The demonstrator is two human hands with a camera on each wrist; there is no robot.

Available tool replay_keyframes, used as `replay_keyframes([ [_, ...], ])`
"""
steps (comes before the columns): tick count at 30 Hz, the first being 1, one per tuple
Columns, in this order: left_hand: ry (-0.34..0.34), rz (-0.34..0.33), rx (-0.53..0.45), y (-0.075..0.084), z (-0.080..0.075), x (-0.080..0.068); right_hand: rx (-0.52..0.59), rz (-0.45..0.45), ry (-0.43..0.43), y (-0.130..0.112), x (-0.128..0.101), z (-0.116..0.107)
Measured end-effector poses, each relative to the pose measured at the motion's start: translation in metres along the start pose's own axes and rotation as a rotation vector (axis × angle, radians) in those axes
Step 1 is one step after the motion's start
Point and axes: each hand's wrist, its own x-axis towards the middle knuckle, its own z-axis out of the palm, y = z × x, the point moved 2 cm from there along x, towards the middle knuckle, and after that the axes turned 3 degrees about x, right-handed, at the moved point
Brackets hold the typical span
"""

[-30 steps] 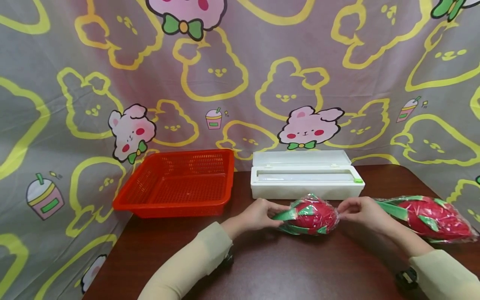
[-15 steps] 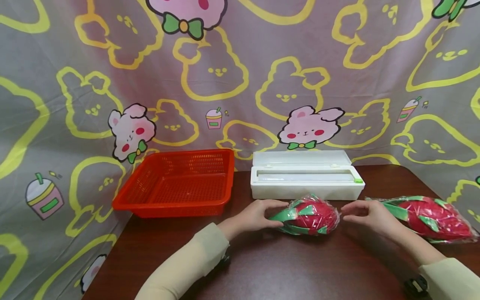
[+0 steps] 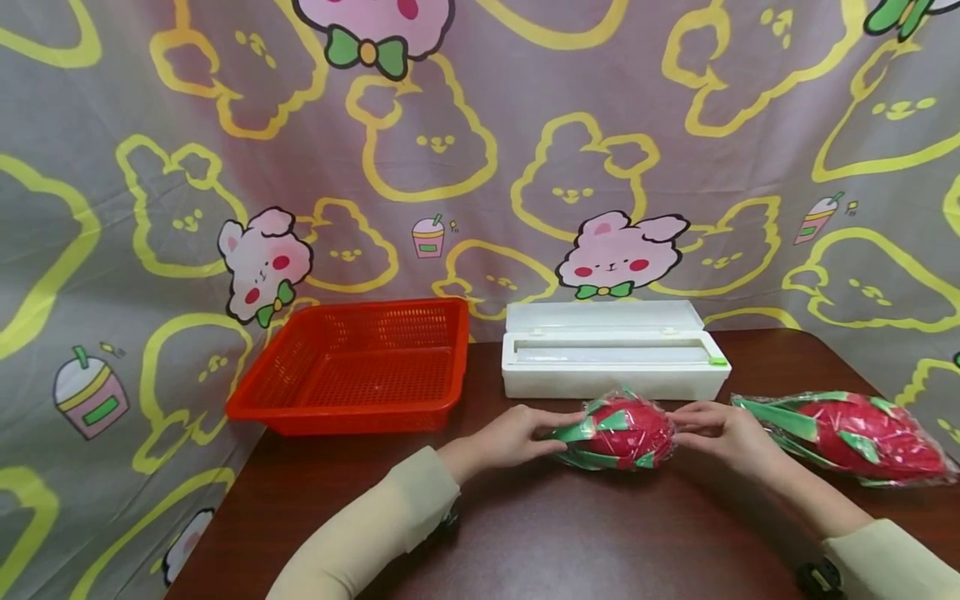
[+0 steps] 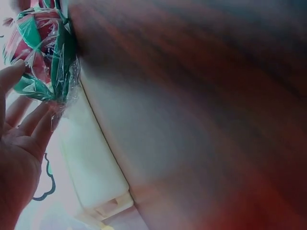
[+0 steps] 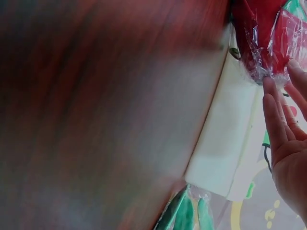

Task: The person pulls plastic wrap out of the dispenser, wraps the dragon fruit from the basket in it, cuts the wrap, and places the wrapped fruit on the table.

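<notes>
Wrapped dragon fruit lay on the brown table, lower centre of the head frame, just in front of the white cling-film dispenser. Left hand touched its green leafy end, fingers nearly straight and relaxed, not gripping. Right hand met the opposite end; fingers long and flat against the film in the right wrist view, pressing rather than pinching. Second wrapped dragon fruit sat at right edge of the frame, near the right hand, apart from the first. Red basket stood left of centre, beside the dispenser. Step looked like smoothing loose film at both ends; doing it well probably meant pressing flaps flat with both hands at once so the fruit did not roll, light pressure to avoid tearing the film
</notes>
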Motion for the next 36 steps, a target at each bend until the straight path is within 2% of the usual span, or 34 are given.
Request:
replay_keyframes([
  [5, -0.008, -0.022, -0.041, 0.000, 0.001, 0.003, 0.005, -0.012, 0.003, -0.001, 0.000, -0.001],
  [10, -0.004, -0.070, -0.139, 0.000, 0.002, 0.004, 0.014, 0.110, -0.083, 0.000, -0.001, -0.003],
  [12, 0.002, -0.072, -0.095, 0.001, 0.001, 0.003, 0.014, 0.163, -0.116, -0.001, -0.001, -0.004],
  [15, 0.004, -0.031, 0.047, 0.005, -0.001, 0.001, 0.011, 0.208, -0.119, -0.004, -0.002, -0.007],
  [18, -0.004, 0.028, 0.177, 0.009, -0.003, 0.000, -0.017, 0.188, -0.094, -0.007, 0.000, -0.009],
  [22, -0.026, 0.075, 0.260, 0.011, -0.003, -0.001, -0.046, 0.131, -0.108, -0.009, 0.005, -0.006],
  [27, -0.051, 0.071, 0.224, 0.010, -0.001, -0.003, 0.031, 0.145, -0.185, -0.007, 0.010, 0.002],
  [36, -0.016, 0.056, 0.142, 0.009, -0.002, -0.002, 0.137, 0.170, -0.177, -0.003, 0.012, 0.007],
])
